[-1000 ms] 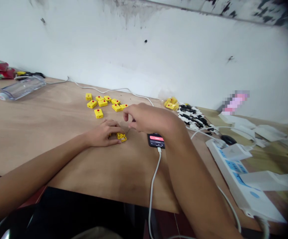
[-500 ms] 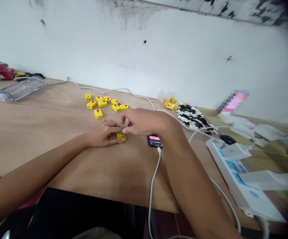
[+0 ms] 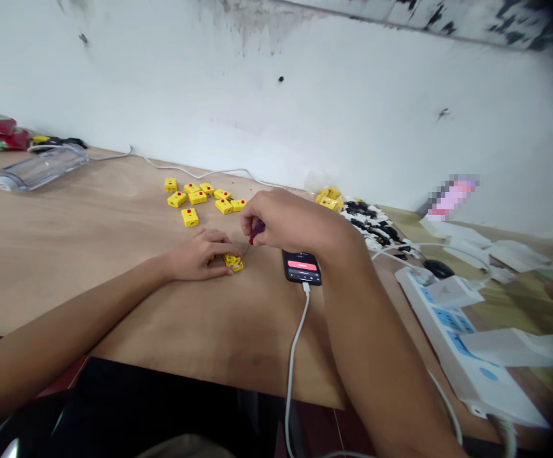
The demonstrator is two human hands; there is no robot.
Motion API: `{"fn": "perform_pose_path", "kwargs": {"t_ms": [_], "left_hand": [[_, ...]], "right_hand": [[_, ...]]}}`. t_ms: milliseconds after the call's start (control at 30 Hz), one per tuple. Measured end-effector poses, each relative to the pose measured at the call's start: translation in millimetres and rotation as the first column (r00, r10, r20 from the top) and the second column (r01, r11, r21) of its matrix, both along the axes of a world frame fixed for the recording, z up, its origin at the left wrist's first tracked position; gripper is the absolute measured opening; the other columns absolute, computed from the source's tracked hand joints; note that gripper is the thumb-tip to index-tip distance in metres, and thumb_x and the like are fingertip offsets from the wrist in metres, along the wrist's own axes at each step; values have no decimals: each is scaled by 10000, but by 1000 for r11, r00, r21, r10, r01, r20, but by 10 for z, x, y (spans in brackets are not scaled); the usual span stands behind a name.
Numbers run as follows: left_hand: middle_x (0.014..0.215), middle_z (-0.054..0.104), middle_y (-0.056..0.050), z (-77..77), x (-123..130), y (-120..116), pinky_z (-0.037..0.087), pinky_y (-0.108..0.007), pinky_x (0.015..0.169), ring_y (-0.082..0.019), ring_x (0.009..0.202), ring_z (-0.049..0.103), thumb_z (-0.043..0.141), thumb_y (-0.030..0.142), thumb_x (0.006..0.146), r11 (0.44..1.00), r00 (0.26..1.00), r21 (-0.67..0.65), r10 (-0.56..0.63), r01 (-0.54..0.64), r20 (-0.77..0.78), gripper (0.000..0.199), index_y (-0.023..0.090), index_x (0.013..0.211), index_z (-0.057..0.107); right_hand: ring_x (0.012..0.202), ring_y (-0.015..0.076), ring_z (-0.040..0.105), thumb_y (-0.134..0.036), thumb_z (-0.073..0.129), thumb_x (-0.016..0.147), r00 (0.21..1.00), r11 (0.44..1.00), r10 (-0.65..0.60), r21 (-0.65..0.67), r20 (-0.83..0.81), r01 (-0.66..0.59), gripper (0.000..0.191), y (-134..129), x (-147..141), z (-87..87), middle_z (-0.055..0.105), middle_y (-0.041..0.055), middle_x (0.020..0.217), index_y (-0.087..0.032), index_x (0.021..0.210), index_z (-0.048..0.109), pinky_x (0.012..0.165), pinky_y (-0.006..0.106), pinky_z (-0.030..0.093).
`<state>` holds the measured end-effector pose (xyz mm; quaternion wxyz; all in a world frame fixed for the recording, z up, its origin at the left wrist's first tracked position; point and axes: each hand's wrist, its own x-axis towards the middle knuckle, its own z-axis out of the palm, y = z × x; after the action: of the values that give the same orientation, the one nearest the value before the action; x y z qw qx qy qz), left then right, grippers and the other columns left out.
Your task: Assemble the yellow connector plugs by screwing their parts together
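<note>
My left hand (image 3: 202, 256) rests on the table, its fingers closed round an opened yellow plastic case (image 3: 233, 262). The fingers cover part of the case, and its inner details are too small to read. Just above and to the right, my right hand (image 3: 283, 219) is closed on a small screwdriver (image 3: 257, 230) with a dark red-purple handle. Its thin shaft slants down towards the case; I cannot tell whether the tip touches it. Beyond my left hand lie several yellow boxes with red buttons (image 3: 190, 217).
A phone (image 3: 302, 267) on a white cable lies beneath my right forearm. Black and white parts (image 3: 376, 226) and a bag of yellow pieces (image 3: 328, 197) lie back right, near a power strip (image 3: 467, 343). A clear bottle (image 3: 44, 168) is at far left.
My right hand has lifted slightly and moved to the right, away from the case, baring more of the screwdriver and the phone. My left hand stays on the case.
</note>
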<state>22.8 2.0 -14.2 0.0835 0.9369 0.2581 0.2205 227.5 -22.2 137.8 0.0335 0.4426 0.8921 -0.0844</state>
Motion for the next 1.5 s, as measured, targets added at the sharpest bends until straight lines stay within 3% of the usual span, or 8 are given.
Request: {"fn": "perform_pose_path", "kwargs": {"t_ms": [200,433,600,833,933,1033,1167,1500], "left_hand": [[1141,671,-112,-5,-7,1,453,-398,940,-265,1069,615,608,454,940,1000,1000,17,-3,3,1,364,206,1197,675],[1128,667,-107,3,-7,0,449,-388,935,-250,1052,609,585,435,953,1000,1000,18,-4,4,-11,315,202,1141,684],[1122,667,-103,-11,-7,8,449,-388,934,-248,1044,613,582,438,952,1000,1000,20,-1,1,-11,325,204,1156,679],[1151,672,-108,0,-11,-2,455,-410,964,-262,1072,618,585,465,950,1000,1000,21,-1,1,2,350,212,1171,686],[1177,667,-117,-10,-15,1,463,-418,972,-271,1100,611,592,463,944,1000,1000,18,-3,3,5,357,213,1182,685],[1189,666,-118,-21,-17,9,461,-421,985,-278,1128,601,597,464,939,1000,1000,22,1,-2,13,364,211,1188,680],[1157,666,-110,-11,-12,10,447,-425,981,-272,1100,609,590,454,946,1000,1000,1,4,-4,-9,350,211,1184,677],[1143,663,-111,8,-11,-2,440,-409,938,-267,1062,614,585,467,950,1000,1000,4,-1,1,-13,363,204,1185,671]], "right_hand": [[741,133,589,-92,569,779,995,983,94,-152,-46,-100,182,88,-18,-75,725,26,874,-194,867,691,642,243,366],[697,183,609,-313,388,998,971,973,-208,-75,121,218,333,52,-77,-32,717,129,878,-143,930,666,623,291,362],[768,170,593,-203,523,886,993,994,-102,-22,60,103,198,51,-30,-38,709,88,1038,-193,1035,652,624,266,359],[711,120,549,-92,569,779,991,986,116,-115,-67,-123,145,46,0,-33,688,12,849,-199,845,642,625,246,341],[710,134,546,-230,627,825,995,981,96,-168,-39,-102,46,36,-39,-45,681,17,829,-199,854,642,608,255,326],[714,154,551,-367,500,947,1000,988,15,-152,18,-12,255,15,-83,-36,689,54,841,-187,845,649,609,272,318],[695,157,554,-292,432,964,992,993,-89,-73,90,95,279,-2,-94,-9,700,97,894,-165,861,659,605,283,314],[673,134,537,-177,572,803,1000,997,-2,-82,-20,0,96,12,-17,22,687,40,844,-189,851,654,613,270,338]]}}
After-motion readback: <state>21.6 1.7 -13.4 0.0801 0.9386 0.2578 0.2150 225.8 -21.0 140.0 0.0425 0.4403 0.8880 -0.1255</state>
